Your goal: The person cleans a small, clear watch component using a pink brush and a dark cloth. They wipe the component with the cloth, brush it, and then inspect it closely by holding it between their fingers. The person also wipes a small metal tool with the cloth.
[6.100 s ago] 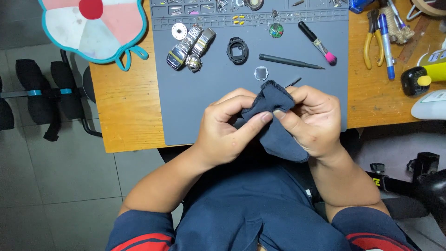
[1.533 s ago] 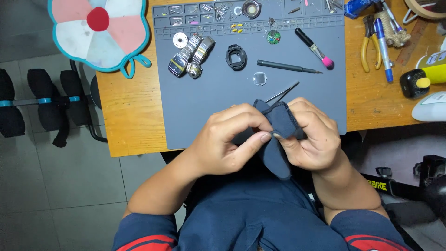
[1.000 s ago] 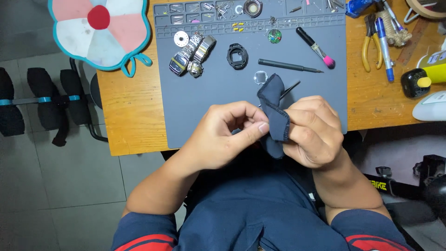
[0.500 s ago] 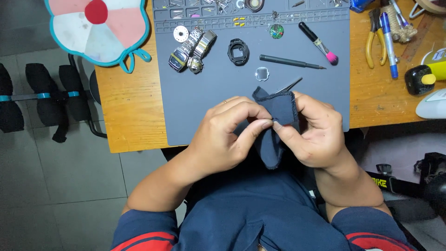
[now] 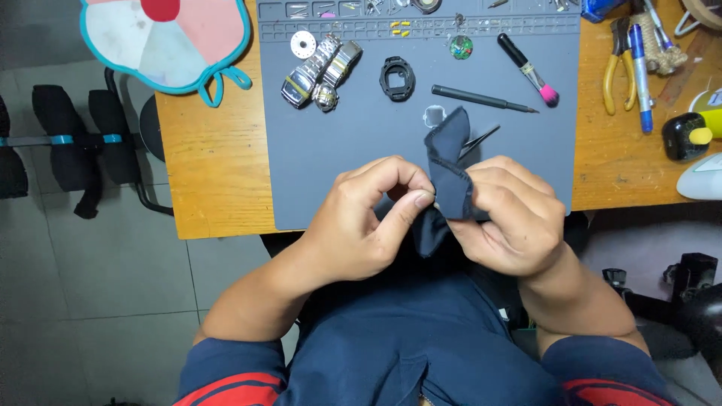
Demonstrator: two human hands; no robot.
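My left hand [image 5: 368,218] and my right hand [image 5: 511,218] pinch a dark blue cloth [image 5: 447,162] between them, just above the near edge of a grey work mat [image 5: 338,165]. One corner of the cloth sticks up over the mat; another hangs below my fingers. Whatever lies inside the folded cloth is hidden. Beyond the cloth on the mat lie tweezers [image 5: 481,137], a small clear round part [image 5: 435,115], a black pen-like tool [image 5: 481,98] and a black watch case ring [image 5: 397,78].
A metal watch bracelet [image 5: 320,74] and a white disc [image 5: 303,44] lie on the mat at far left, a pink-tipped brush [image 5: 529,69] at far right. On the wooden desk [image 5: 214,173]: yellow pliers [image 5: 618,66], a blue pen [image 5: 641,68], a pastel fan-shaped pad [image 5: 165,34].
Both hands kept working the cloth between the fingers. Its upper corner has shifted and now stands up higher over the mat. Items on the mat have not moved.
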